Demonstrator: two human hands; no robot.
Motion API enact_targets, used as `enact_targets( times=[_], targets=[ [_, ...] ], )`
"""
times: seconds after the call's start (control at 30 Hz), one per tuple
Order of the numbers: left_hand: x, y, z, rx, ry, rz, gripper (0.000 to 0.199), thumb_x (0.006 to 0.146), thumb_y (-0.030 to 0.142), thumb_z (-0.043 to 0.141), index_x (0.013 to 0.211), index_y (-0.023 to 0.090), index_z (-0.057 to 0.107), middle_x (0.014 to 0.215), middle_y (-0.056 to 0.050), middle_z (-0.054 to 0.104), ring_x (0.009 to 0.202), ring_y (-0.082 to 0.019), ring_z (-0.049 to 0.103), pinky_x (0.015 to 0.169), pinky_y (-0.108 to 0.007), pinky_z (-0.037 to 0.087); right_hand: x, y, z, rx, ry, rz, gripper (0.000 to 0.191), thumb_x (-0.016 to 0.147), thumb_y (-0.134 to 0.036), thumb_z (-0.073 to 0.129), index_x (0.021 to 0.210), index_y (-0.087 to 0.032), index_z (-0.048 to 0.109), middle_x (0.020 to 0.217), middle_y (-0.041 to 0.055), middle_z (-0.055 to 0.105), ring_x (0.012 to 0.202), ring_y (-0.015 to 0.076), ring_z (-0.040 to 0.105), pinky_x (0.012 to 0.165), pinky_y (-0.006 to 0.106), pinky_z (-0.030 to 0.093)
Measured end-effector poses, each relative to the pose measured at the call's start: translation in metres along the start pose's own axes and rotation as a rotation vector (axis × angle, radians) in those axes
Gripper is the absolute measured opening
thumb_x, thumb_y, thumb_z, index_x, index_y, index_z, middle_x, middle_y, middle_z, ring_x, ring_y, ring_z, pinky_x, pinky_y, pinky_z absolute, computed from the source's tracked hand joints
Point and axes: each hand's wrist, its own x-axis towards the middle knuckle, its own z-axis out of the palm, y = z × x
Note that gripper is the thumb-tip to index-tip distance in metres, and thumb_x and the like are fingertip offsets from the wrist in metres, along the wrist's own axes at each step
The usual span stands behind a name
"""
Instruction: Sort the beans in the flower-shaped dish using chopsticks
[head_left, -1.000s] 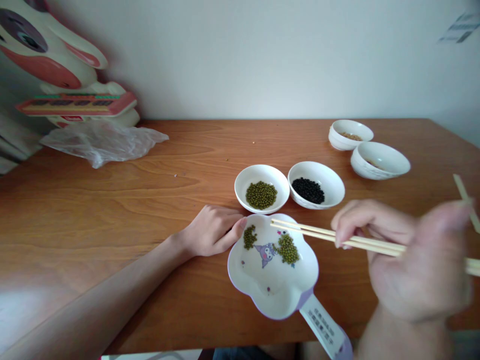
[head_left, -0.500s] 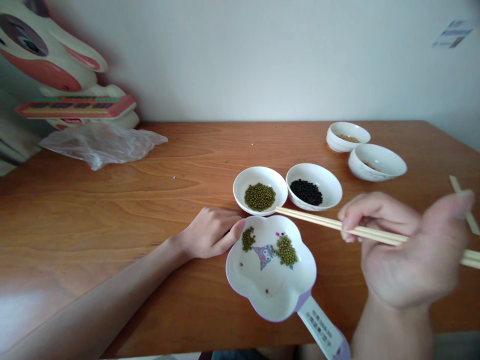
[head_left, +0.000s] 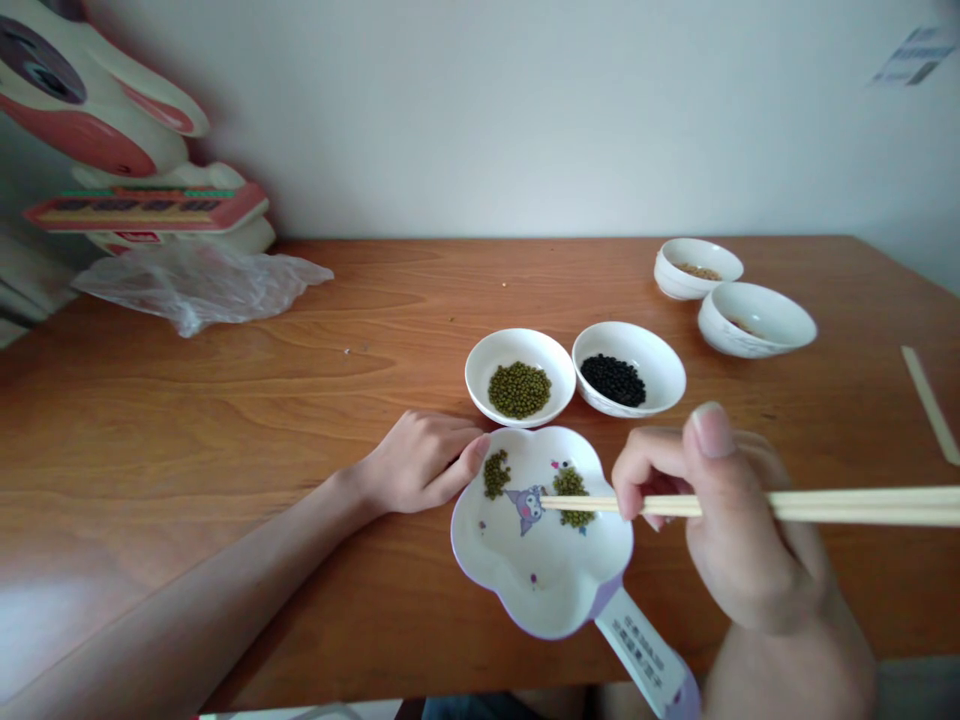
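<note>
- Chopsticks [head_left: 675,505], a wooden pair, run through the fingers of the right hand [head_left: 739,530], long axis nearly level across the view; tips point left of those fingers, butts right.
- Those fingers are curled closed around the pair, thumb on the near side; the tips lie together, and I cannot tell whether they pinch a bean.
- The tips sit over the flower-shaped dish [head_left: 544,590], by its printed character; just behind them, nearer the fingers, the sticks cross above the larger pile of green beans [head_left: 571,482].
- Half a second ago the pair slanted up and leftward, tips at the rim of the green-bean bowl [head_left: 486,352]; now it lies level, lower, with the thumb turned further over it.
- The left hand [head_left: 424,465] stays at the dish's rim, fingers close together and touching it; whether they grip, I cannot tell. Beside its thumb lies the smaller green pile [head_left: 495,474].
- Beyond the right fingers, leftward, the black-bean bowl [head_left: 660,365] stands beside the green-bean bowl.
- The dish's handle [head_left: 645,650] points toward the wearer, below the right fingers.
</note>
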Motion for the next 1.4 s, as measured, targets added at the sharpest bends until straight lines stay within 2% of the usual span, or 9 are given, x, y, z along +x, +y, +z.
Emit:
enact_targets(
  times=[0.07,0.13,0.33,0.43,0.83,0.97,1.23,1.4],
  targets=[
    [0.000,0.000,0.000,-0.005,-0.006,-0.004,0.040,0.110,0.034,0.031,0.079,0.019,0.051,0.075,-0.003,0.063,0.066,-0.014,0.053,0.067,-0.026,0.040,0.002,0.000,0.001,-0.012,-0.045,0.001,0.070,0.110,-0.059,0.028,0.062,-0.022,0.062,0.056,-0.0007,0.058,0.053,0.0118,0.054,0.054,0.031,0.037],
    [-0.001,0.000,0.000,-0.009,-0.010,-0.005,0.039,0.110,0.034,0.031,0.079,0.019,0.050,0.076,-0.003,0.063,0.066,-0.014,0.053,0.067,-0.026,0.040,0.003,-0.002,0.001,-0.056,-0.031,0.011,0.068,0.110,-0.058,0.028,0.062,-0.022,0.062,0.057,-0.0007,0.058,0.055,0.0120,0.054,0.054,0.031,0.038],
    [0.000,0.002,0.000,-0.015,-0.019,-0.025,0.040,0.111,0.035,0.030,0.079,0.019,0.048,0.077,-0.002,0.062,0.065,-0.014,0.051,0.067,-0.027,0.038,-0.002,-0.003,-0.011,-0.154,0.163,0.021,0.074,0.107,-0.065,0.026,0.056,-0.023,0.060,0.048,0.0008,0.049,0.048,0.0141,0.043,0.049,0.034,0.030],
    [0.000,0.002,-0.001,-0.017,-0.020,-0.030,0.040,0.111,0.036,0.029,0.078,0.019,0.047,0.076,-0.002,0.061,0.065,-0.014,0.051,0.066,-0.027,0.037,-0.004,0.000,-0.015,-0.175,0.214,0.043,0.076,0.106,-0.067,0.023,0.058,-0.024,0.060,0.049,0.0018,0.051,0.049,0.0150,0.045,0.049,0.035,0.029],
    [0.001,0.001,0.000,-0.011,-0.009,-0.008,0.040,0.110,0.034,0.030,0.077,0.019,0.046,0.072,0.000,0.058,0.063,-0.013,0.048,0.065,-0.026,0.037,0.002,0.002,-0.009,-0.212,0.120,0.080,0.073,0.107,-0.065,0.026,0.058,-0.023,0.060,0.051,0.0012,0.052,0.051,0.0140,0.048,0.051,0.032,0.031],
    [0.000,0.002,-0.001,-0.010,-0.003,-0.004,0.040,0.110,0.033,0.030,0.076,0.019,0.046,0.072,-0.001,0.059,0.062,-0.013,0.048,0.063,-0.026,0.036,-0.003,-0.001,-0.014,-0.246,0.156,0.092,0.075,0.107,-0.066,0.024,0.057,-0.023,0.059,0.048,0.0008,0.048,0.048,0.0139,0.044,0.049,0.032,0.029],
    [0.001,0.002,-0.001,-0.005,0.003,-0.003,0.040,0.110,0.033,0.031,0.076,0.019,0.047,0.072,-0.001,0.059,0.063,-0.012,0.048,0.064,-0.026,0.037,-0.006,-0.002,-0.016,-0.230,0.251,0.094,0.074,0.106,-0.068,0.024,0.062,-0.023,0.062,0.053,0.0013,0.053,0.052,0.0145,0.048,0.052,0.033,0.031],
    [0.002,0.002,0.000,-0.012,0.009,0.006,0.039,0.110,0.032,0.031,0.075,0.019,0.046,0.071,-0.001,0.058,0.062,-0.013,0.047,0.064,-0.027,0.036,-0.001,0.004,-0.011,-0.242,0.231,0.095,0.074,0.106,-0.069,0.024,0.062,-0.024,0.064,0.055,0.0019,0.053,0.056,0.0158,0.049,0.055,0.034,0.032]
  ],
)
